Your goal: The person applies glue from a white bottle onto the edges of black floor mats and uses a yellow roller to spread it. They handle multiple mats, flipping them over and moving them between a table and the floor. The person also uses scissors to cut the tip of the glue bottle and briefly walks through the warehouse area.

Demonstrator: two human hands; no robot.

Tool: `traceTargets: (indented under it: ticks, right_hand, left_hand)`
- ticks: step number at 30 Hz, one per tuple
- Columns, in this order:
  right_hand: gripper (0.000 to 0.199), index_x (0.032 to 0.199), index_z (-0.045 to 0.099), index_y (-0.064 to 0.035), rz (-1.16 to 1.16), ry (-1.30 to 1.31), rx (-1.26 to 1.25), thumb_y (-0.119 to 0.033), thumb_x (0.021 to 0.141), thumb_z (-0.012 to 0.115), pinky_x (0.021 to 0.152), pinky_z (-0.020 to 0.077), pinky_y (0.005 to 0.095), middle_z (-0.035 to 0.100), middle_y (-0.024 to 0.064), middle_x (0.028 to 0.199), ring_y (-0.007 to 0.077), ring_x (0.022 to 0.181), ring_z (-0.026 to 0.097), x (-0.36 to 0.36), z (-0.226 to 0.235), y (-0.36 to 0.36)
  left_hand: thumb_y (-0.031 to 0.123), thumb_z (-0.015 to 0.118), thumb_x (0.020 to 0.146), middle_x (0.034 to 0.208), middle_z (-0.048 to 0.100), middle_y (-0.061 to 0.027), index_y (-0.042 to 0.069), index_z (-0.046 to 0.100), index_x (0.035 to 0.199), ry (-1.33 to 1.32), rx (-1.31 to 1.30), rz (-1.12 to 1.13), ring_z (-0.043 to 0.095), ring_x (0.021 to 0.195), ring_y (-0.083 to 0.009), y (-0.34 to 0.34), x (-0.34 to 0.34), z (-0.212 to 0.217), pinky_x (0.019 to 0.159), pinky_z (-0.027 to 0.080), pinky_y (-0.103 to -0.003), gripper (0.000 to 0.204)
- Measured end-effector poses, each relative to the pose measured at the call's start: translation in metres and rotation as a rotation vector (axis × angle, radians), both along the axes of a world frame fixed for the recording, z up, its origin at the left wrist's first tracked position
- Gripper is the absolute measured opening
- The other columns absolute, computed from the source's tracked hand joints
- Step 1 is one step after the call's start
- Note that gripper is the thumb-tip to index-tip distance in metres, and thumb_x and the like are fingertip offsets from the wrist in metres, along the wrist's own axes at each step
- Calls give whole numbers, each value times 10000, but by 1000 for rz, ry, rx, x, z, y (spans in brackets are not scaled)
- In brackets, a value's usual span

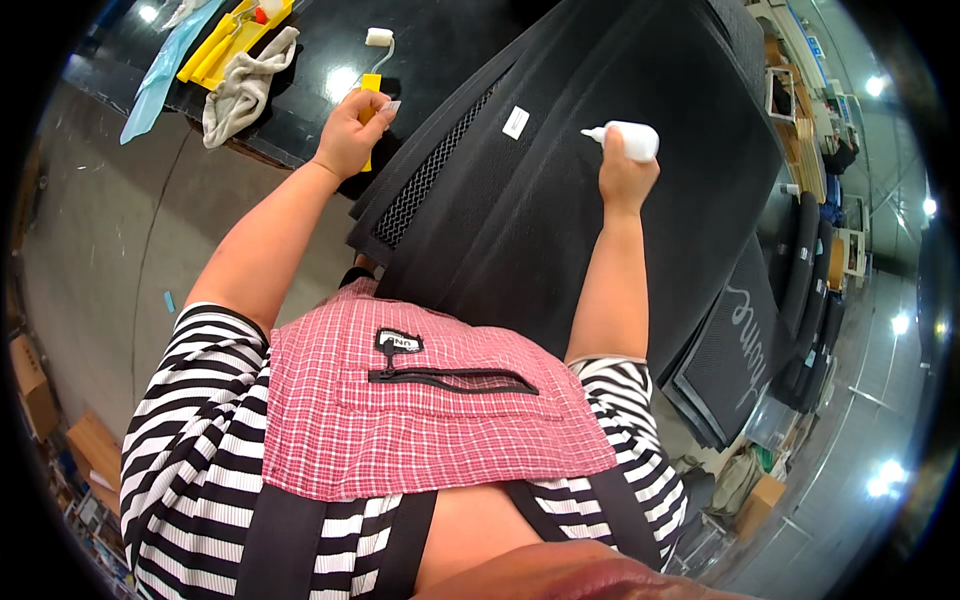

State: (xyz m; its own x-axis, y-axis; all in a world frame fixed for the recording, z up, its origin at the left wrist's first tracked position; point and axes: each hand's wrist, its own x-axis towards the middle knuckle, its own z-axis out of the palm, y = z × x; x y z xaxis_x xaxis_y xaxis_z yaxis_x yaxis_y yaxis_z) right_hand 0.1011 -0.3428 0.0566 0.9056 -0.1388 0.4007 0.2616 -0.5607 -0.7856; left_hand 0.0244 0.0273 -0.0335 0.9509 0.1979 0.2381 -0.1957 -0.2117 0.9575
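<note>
My left hand (346, 136) is closed in a pinch on a small pale label (391, 106) at its fingertips. Just under that hand lies a small paint roller with a white head (379, 37) and a yellow handle (371, 82); whether the hand touches it I cannot tell. In my right hand (628, 180) is a white squeeze bottle (640, 141), tilted on its side with its nozzle to the left. Below the bottle spreads a large black mat (560, 200), lying on other dark mats. A white label (515, 123) sits on its surface, between my hands.
A dark glossy table (320, 40) stretches behind the mats. A yellow tray (222, 45), a grey cloth (245, 92) and a light blue sheet (165, 75) lie at its left edge. More black mats (735, 345) stand at the right, with lettering on one. Cardboard boxes (95, 455) stand lower left.
</note>
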Motion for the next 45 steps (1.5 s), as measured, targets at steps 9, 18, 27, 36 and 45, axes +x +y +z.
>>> traceTargets:
  ticks: [9,18,27,36,45]
  right_hand:
    - [371,959,744,-47,-48,185,-191,-396,841,702,851,543,400,760,131,967,333,947,719,10,-14,0]
    - [394,986,718,-61,-76,122,-236,-435,863,727,852,546,393,756,117,970,313,952,721,14,-24,-5]
    - [369,942,753,-50,-18,-18,7,-413,931,682,848,541,375,768,116,940,293,926,734,23,-44,-6]
    - [352,931,749,-47,-55,-45,20,-390,934,671,819,546,379,766,113,908,296,888,737,27,-56,-7]
    - [362,933,745,-52,-43,-89,-101,-403,937,656,800,553,394,760,131,898,324,868,736,26,-56,-11]
  left_hand:
    - [166,682,925,973,601,-86,17,653,958,12,28,1,607,857,-201,6,4,-7,772,483,-306,155]
    - [143,653,974,1090,580,-24,55,599,940,7,64,-27,562,828,-92,5,1,-1,711,483,-236,109]
    - [141,662,971,1049,612,-17,62,606,972,-11,85,-20,564,818,-78,7,4,-7,693,485,-232,97]
    - [126,677,915,1012,604,-84,25,641,941,11,8,6,595,901,-206,1,1,2,843,470,-312,111]
    - [117,666,921,1016,599,-80,27,638,942,21,12,-16,595,889,-190,2,1,3,828,471,-305,97]
